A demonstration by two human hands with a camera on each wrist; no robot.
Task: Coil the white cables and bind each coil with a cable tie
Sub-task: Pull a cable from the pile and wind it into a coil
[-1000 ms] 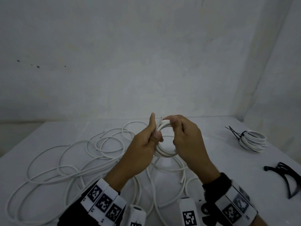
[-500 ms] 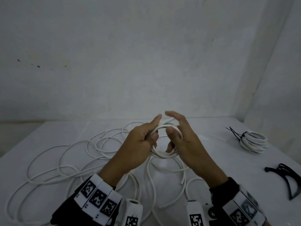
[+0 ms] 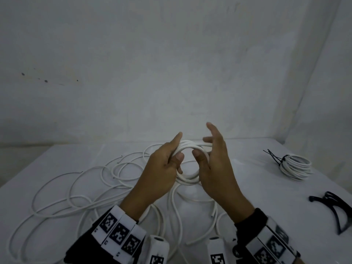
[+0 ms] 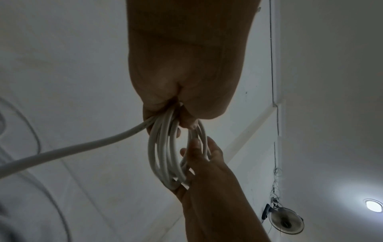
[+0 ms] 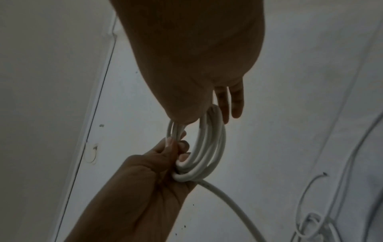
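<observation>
Above the table, the left hand grips the small white coil. The right hand has straight, loose fingers touching its other side. If the left lets go, the rings may spring apart.

A small coil of white cable, several loops thick, is held upright above the desk. Loose cable sprawls to the left. A bound coil with black ties lies far right.
</observation>
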